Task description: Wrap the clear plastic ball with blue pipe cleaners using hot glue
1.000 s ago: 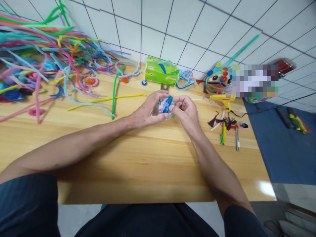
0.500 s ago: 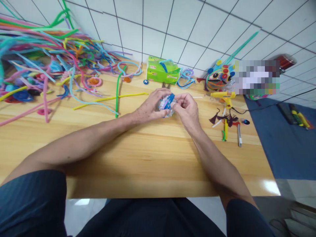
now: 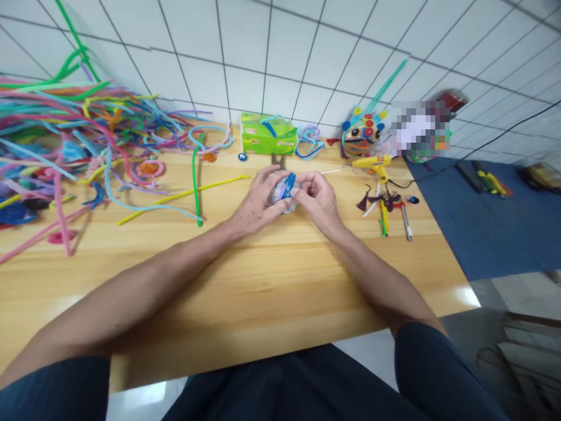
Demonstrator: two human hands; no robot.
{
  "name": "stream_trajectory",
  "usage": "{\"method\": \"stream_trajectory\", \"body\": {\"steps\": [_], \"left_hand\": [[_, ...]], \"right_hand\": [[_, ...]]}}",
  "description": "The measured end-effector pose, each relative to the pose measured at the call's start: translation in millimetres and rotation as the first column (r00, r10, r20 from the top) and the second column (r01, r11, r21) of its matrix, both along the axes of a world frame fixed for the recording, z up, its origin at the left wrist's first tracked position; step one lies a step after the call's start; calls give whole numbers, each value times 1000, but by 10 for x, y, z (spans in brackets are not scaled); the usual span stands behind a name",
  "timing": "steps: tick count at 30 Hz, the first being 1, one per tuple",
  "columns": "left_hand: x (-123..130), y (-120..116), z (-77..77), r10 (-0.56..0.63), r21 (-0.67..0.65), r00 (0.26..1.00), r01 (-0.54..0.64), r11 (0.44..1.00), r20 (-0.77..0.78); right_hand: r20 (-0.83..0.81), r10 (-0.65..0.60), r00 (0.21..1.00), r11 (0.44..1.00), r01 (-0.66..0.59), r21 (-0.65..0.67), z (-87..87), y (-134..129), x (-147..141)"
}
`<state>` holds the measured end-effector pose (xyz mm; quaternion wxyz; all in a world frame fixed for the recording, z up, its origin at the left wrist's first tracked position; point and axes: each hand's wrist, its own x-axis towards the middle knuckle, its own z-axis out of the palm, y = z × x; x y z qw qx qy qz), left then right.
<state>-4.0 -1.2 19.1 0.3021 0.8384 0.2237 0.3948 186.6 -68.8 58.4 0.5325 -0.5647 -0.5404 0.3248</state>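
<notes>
Between my hands, above the middle of the table, is a small rounded bundle (image 3: 280, 188) of clear, shiny plastic with a blue band across it. My left hand (image 3: 265, 196) wraps round its left side, thumb along the near edge. From the right, my right hand (image 3: 316, 199) pinches the blue band between thumb and curled fingers. The bundle's underside is hidden by the hands. Just beyond my left fingers lie dark-jawed pliers (image 3: 277, 159), their handles out of sight. A green pipe cleaner (image 3: 197, 181) crosses a yellow pipe cleaner (image 3: 182, 199) left of my left hand.
Tangled pipe cleaners (image 3: 65, 123) heap up at the left. A green packet (image 3: 267, 135) stands by the tiled wall. To the right are a yellow glue gun (image 3: 377, 167) with a cord, dark tassels (image 3: 364, 200), a slim silver-and-white tool (image 3: 407, 227) and a decorated mask-like face (image 3: 363, 134).
The camera view has turned, so the table and everything on it sit tilted and further left. Both hands keep their hold on the bundle, with little visible finger movement.
</notes>
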Motion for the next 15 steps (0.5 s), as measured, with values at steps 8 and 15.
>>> {"method": "stream_trajectory", "body": {"steps": [8,15], "left_hand": [[-43,54,0,32,81,999,-31,996,-15],[-105,79,10,48,100,998,-42,994,-50]], "right_hand": [[-80,-19,997,1000,17,-20,-52,14,-69],[-13,-87,996,996,87,-6,-128,80,-81]]}}
